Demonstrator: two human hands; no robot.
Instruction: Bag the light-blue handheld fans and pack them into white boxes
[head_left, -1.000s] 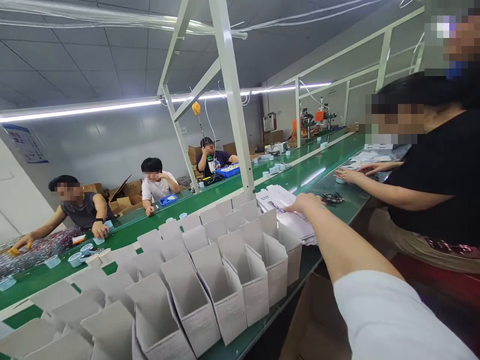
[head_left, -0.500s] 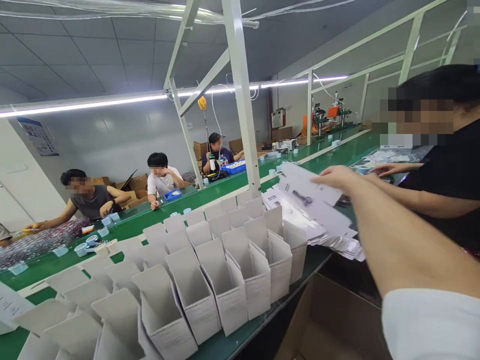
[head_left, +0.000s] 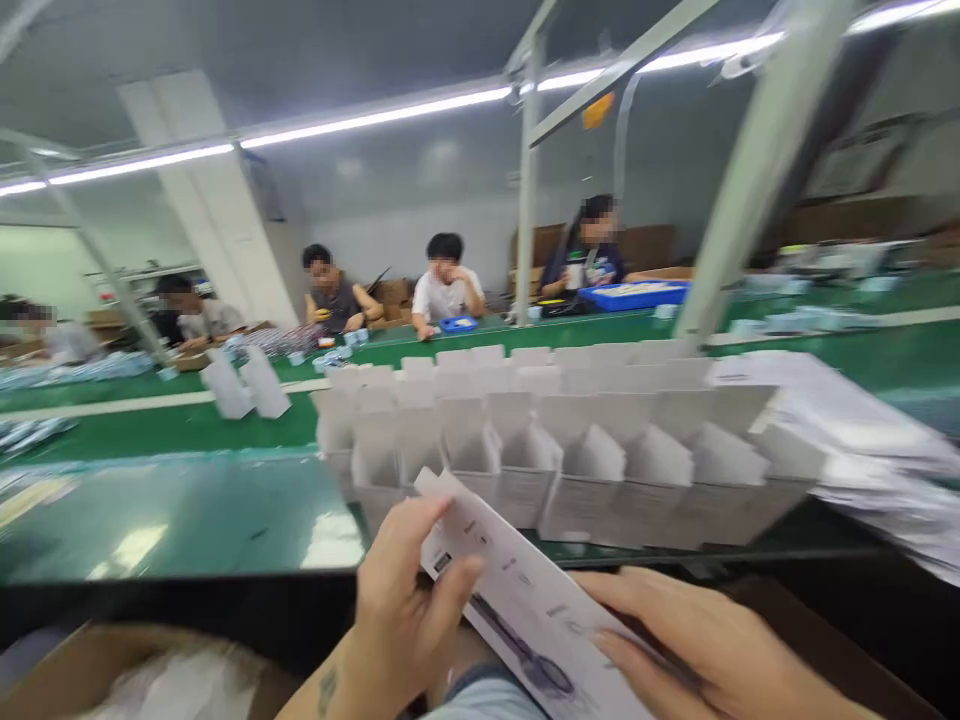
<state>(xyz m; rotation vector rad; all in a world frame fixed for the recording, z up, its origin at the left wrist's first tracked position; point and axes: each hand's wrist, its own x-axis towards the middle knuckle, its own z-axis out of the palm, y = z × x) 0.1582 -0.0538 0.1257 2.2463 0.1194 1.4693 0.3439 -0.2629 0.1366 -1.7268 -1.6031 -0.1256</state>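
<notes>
A white printed cardboard box [head_left: 525,600], long and narrow with a dark picture on one face, is tilted between my hands, near the table edge. My left hand [head_left: 409,590] grips its upper left end, thumb on the printed face. On its right side, the fingers of my right hand [head_left: 675,640] are closed around the edge. Just beyond stand rows of open white boxes [head_left: 585,500] with their flaps up. To their right lies a pile of flat white box blanks [head_left: 862,420].
Two white boxes [head_left: 247,385] stand apart on the green conveyor [head_left: 172,435]. Co-workers sit along its far side, near blue trays [head_left: 637,293]. A slanted white post [head_left: 765,170] rises behind the boxes. An open carton [head_left: 82,680] with white bags stands at lower left.
The view has swung left. My right hand has come from the pile of blanks to in front of me with a box. My left hand has come into view, holding it too.
</notes>
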